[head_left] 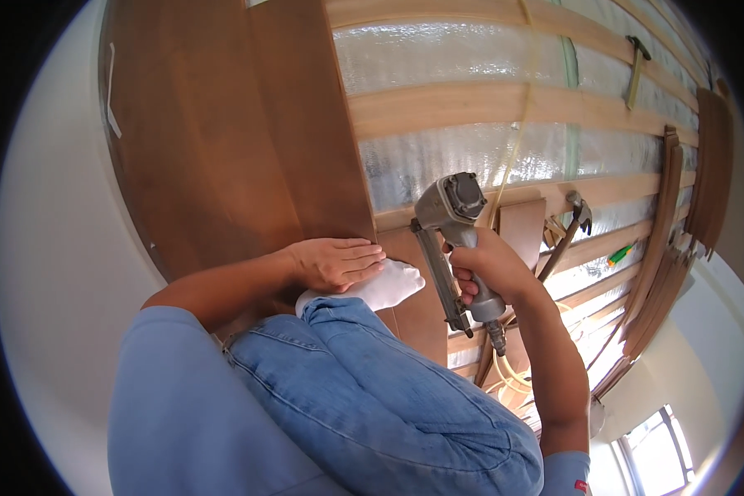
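Head view shows your right hand [492, 269] wrapped around the grip of a grey pneumatic nailer [455, 248], fingers closed on its handle, its nose set against the edge of the brown floorboard [306, 132], where a fastener would go in. Your left hand [335, 263] lies flat with fingers spread on that board, seemingly pinning it tight. A white-socked foot [384, 288] adds weight beside it. Beyond lie bare wooden battens [455, 106] over silver foil insulation [438, 161], with a hammer [572, 227] near.
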`<state>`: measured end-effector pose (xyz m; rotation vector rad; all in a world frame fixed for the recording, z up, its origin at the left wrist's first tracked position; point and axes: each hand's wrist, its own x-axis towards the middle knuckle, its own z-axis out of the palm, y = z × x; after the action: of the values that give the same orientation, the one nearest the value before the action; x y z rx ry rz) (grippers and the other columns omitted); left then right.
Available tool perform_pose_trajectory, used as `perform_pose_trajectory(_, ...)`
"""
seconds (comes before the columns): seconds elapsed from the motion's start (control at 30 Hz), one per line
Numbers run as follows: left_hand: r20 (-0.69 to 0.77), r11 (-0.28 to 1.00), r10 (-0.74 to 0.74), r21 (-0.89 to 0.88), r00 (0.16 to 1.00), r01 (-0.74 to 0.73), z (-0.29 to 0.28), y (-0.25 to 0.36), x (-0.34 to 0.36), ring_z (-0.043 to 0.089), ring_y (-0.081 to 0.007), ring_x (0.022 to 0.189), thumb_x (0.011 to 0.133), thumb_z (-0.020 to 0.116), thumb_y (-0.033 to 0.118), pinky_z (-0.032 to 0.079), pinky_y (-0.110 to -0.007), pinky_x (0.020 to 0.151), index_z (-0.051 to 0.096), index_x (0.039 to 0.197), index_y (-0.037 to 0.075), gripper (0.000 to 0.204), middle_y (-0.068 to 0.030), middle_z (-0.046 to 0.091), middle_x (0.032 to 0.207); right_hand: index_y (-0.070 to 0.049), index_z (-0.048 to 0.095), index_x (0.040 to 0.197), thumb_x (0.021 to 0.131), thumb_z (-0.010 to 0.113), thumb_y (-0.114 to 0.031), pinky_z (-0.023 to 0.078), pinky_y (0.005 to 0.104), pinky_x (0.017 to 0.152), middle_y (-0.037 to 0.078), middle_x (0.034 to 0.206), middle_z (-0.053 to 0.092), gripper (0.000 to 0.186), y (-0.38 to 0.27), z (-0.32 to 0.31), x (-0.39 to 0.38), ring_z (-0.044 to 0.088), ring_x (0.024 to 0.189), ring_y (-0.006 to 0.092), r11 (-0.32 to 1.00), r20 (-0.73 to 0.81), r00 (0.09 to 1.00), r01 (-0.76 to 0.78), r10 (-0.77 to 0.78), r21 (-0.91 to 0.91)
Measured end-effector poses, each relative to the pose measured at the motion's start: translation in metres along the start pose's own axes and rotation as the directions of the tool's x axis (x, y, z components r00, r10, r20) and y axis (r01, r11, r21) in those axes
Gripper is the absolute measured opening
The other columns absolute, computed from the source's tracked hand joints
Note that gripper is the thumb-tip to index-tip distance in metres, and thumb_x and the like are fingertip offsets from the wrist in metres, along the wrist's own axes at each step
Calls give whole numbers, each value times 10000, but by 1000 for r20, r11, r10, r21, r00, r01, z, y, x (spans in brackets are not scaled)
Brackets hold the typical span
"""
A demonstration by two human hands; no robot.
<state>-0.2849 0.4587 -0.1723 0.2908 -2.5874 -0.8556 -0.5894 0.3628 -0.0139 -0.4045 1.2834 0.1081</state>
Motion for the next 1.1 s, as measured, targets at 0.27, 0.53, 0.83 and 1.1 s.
perform_pose_trajectory(0.27,21,1000,-8,-14,1000,9,-2,-2,4,572,-293,1386,877,629,161,414,-438,1220,637,1377,-37,537,-184,618,1461,-20,508,698,880,603,-92,455,329,441,64,546,504,218,-13,-6,-11,532,440,161,1000,-57,998,-5,5,2)
perform_pose_trajectory(0.53,43,999,5,35,999,-7,-4,3,0,579,-304,1375,903,599,173,430,-444,1208,647,1358,-42,505,-194,625,1448,-30,492,679,883,614,-98,445,323,437,59,530,491,247,-9,-9,-13,525,435,154,998,-10,999,53,-53,-41)
perform_pose_trajectory(0.83,67,1000,2,10,998,-3,-11,0,5,594,-313,1363,887,622,162,432,-449,1206,656,1342,-49,504,-199,634,1438,-33,516,707,886,618,-132,457,322,463,73,551,539,228,15,-10,-13,567,453,166,994,-60,992,111,-110,13)
perform_pose_trajectory(1.1,88,998,-58,13,994,57,-13,4,11,532,-319,1434,867,639,151,382,-456,1239,596,1404,-59,579,-198,568,1522,9,526,870,888,594,-51,511,336,472,48,607,484,93,28,4,-36,515,471,144,933,-90,988,150,-128,328)
